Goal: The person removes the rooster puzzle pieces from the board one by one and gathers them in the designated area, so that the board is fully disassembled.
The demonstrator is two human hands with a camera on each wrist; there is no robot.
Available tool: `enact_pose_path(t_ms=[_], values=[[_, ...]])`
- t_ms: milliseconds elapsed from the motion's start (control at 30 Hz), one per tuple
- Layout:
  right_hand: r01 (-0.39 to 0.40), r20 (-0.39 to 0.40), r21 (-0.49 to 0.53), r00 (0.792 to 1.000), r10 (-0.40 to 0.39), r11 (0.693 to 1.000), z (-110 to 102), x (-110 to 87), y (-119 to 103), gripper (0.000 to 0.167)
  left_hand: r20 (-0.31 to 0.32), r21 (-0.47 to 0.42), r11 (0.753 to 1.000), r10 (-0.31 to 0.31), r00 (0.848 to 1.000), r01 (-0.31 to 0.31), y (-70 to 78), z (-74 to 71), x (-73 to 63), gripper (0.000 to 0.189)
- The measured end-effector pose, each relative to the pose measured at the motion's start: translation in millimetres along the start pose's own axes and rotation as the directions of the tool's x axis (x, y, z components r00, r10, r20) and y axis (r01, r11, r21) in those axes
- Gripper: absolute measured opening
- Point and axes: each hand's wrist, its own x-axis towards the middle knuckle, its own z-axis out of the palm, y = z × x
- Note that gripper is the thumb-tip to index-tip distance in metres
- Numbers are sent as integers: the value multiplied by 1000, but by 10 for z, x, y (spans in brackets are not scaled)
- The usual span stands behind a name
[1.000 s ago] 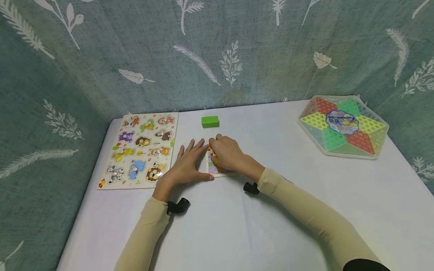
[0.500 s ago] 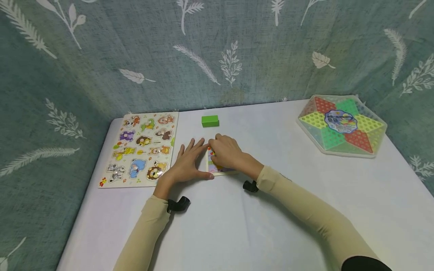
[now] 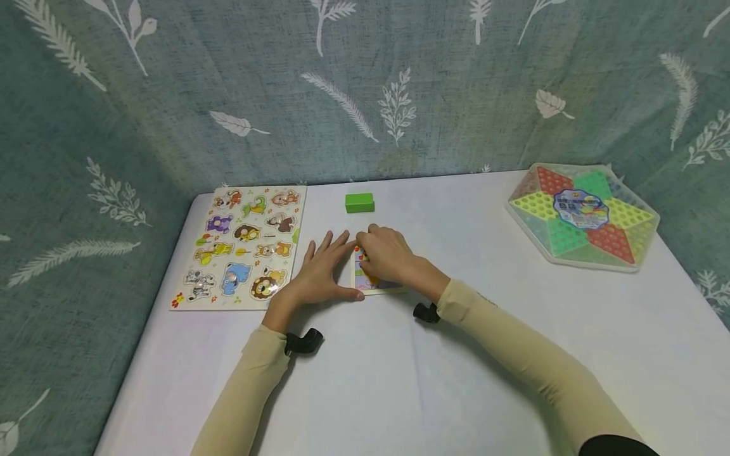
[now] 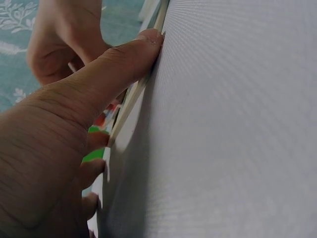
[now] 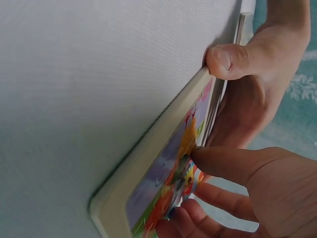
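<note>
A small wood-framed picture puzzle (image 3: 367,283) lies flat, mostly under the right hand in the head view. My left hand (image 3: 319,275) spreads its straight fingers around the puzzle's left side, thumb at the near corner and index finger by the far one. In the left wrist view its thumb (image 4: 131,54) lies along the frame's edge. My right hand (image 3: 389,255) bends over the picture with curled fingers. The right wrist view shows its thumb and fingertips on the colourful surface, pinching a bright puzzle piece (image 5: 189,179) whose outline is partly hidden.
A green block (image 3: 359,202) stands beyond the hands. To the left lies an animal peg-puzzle board (image 3: 245,250), close to the left hand. A hexagonal clear-lidded game box (image 3: 582,215) sits at the back right. Patterned cloth (image 3: 342,139) rises behind the white table (image 3: 365,380).
The head view has shifted slightly, moving everything a little right in frame. Both hands keep nearly the same place on the small puzzle.
</note>
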Motion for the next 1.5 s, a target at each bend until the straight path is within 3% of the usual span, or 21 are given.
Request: enact_pose_path(t_ms=[400, 933, 1167, 1500], values=[[18, 17, 79, 1000, -19, 997, -9, 4, 59, 18, 6, 14, 1000, 3, 1000, -3, 8, -1, 15, 112], [70, -20, 117, 997, -68, 991, -6, 14, 101, 24, -3, 8, 1000, 5, 1000, -5, -3, 4, 14, 111], [76, 4, 130, 997, -77, 989, -9, -14, 71, 41, -6, 3, 1000, 12, 1000, -12, -14, 8, 5, 112], [103, -34, 188, 995, -98, 977, -8, -46, 62, 37, -12, -6, 1000, 11, 1000, -11, -17, 0, -21, 111]])
